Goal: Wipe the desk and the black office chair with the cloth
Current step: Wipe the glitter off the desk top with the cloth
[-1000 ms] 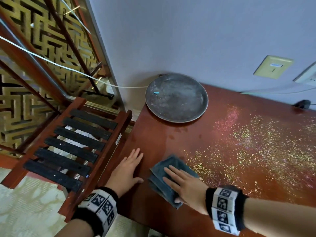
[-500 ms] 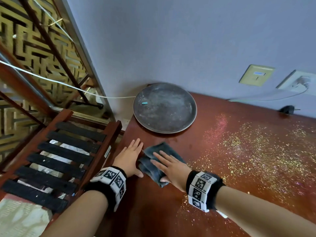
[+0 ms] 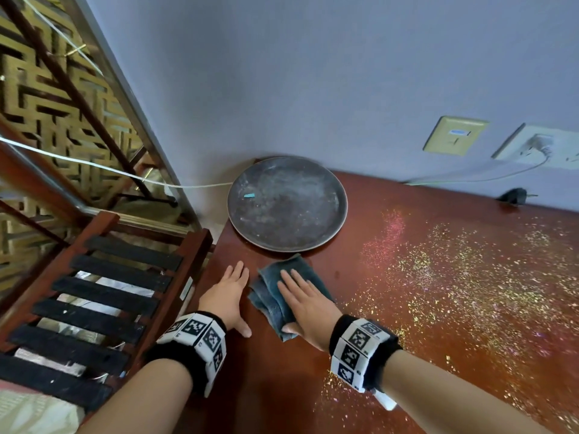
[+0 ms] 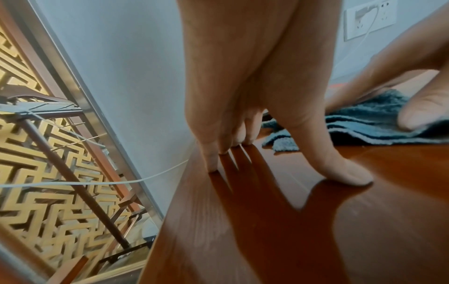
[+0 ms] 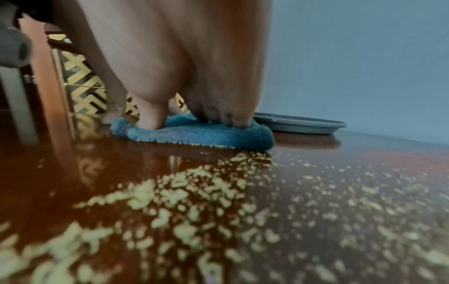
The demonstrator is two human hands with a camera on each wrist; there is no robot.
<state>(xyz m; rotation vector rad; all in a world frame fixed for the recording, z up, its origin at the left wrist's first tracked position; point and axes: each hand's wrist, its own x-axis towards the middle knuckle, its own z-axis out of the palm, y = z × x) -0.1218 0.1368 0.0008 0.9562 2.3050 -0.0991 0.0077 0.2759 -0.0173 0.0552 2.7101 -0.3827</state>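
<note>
At far left stands a wooden rack (image 3: 94, 308) with black slats, just beside the left edge of the counter (image 3: 313, 386); behind it a gold lattice screen (image 3: 40, 98) is crossed by a white cord (image 3: 94, 166). The left hand (image 3: 227, 297) lies flat on the bare counter near that edge, fingers straight and close together, thumb spread to the side, holding nothing; the left wrist view shows its fingertips (image 4: 213, 165) touching the wood. Just to its right, apart from it, lies the folded blue cloth (image 3: 271, 289), with the right hand (image 3: 305, 305) pressed flat on top, fingers extended and thumb at the cloth's near edge. The cloth's far corner lies just short of a round dark tray (image 3: 286, 203) set against the wall. To the right of the cloth, yellowish and pinkish specks (image 3: 454, 277) are scattered over the counter. On the wall at right are a yellow plate (image 3: 454, 134) and a white socket (image 3: 545, 145) with a plug in it.
</note>
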